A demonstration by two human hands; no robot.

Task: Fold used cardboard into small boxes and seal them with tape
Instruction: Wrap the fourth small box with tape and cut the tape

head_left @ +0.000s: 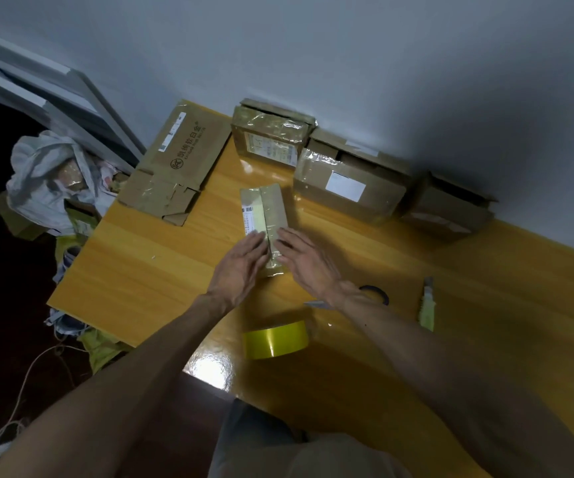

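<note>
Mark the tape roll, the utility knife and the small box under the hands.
tape roll (276, 339), head view, yellow outer side
utility knife (427, 310), head view, pale green handle
small box (265, 208), head view, taped top face

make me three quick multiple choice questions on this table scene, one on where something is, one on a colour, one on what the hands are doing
1. Where does the tape roll lie?
A) on the table, between the forearms
B) on a chair
C) on the floor

2. What colour is the tape roll?
A) red
B) yellow
C) white

3. How do the left hand and right hand meet the small box?
A) both clenched in fists beside it
B) one raised well above it
C) both flat on its top

Answers:
1 A, it sits near the table's front edge between the arms.
2 B, its band is glossy yellow.
3 C, straight fingers rest either side of the centre seam.
</note>
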